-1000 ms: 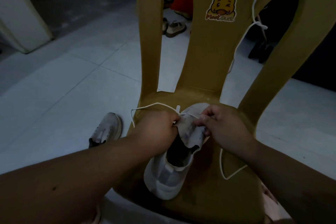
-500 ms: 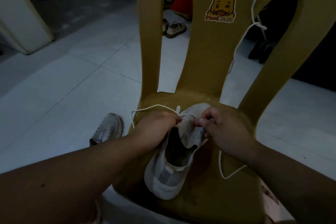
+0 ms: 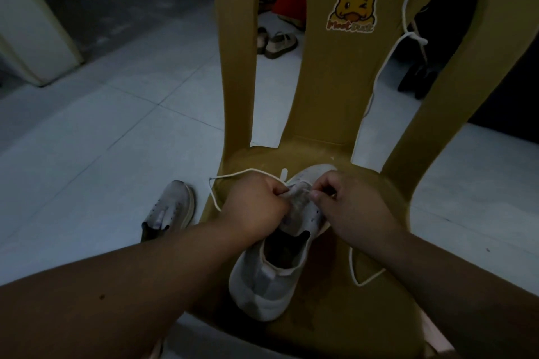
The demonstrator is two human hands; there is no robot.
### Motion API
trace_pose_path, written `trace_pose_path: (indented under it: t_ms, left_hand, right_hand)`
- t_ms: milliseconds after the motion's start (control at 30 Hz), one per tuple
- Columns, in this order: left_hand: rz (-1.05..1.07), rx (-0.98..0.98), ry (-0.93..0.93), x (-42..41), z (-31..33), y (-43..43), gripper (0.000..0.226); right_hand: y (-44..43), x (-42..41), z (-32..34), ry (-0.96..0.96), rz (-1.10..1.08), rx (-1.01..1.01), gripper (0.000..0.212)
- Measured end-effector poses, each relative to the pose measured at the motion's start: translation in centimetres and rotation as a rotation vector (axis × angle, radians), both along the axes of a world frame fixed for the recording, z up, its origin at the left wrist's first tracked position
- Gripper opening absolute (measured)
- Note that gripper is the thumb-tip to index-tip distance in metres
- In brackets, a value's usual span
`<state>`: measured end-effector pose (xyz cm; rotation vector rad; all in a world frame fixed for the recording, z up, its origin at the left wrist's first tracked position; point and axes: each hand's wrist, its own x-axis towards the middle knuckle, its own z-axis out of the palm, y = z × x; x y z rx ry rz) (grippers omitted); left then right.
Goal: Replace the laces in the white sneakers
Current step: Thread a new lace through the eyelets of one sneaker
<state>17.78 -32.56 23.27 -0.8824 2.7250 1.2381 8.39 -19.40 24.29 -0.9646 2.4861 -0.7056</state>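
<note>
Resting on the seat of the yellow chair (image 3: pixel 335 102), the white sneaker (image 3: pixel 262 285) looks light and soft-walled, so it is best steadied at the eyelet edge. Its thin, limp lace (image 3: pixel 366 278) is best pinched near the tip. The left hand (image 3: pixel 256 207) pinches the upper beside the tongue and the right hand (image 3: pixel 350 207) appears to pinch the lace at the eyelets. Against a second ago, the hands have drawn slightly closer, while the sneaker and the slack loop are unmoved.

Sneaker (image 3: pixel 262 280), lace (image 3: pixel 354 274) on chair seat (image 3: pixel 364 315)
</note>
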Motion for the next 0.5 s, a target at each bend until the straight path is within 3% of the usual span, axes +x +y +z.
trace_pose_path:
  t_ms: [67,200,500]
  left_hand:
    - [0.056,0.110,0.026,0.1,-0.1,0.2,0.018]
    - [0.127,0.224,0.029,0.2,-0.3,0.5,0.036]
    - [0.145,0.262,0.042,0.2,-0.5,0.4,0.038]
  right_hand:
    - [-0.7,-0.2,-0.1,0.031,0.002,0.022,0.006]
    - [-1.6,-0.5,-0.3,0.068,0.016,0.057,0.011]
    - [-2.5,-1.1,1.3,0.212,0.157,0.212,0.018]
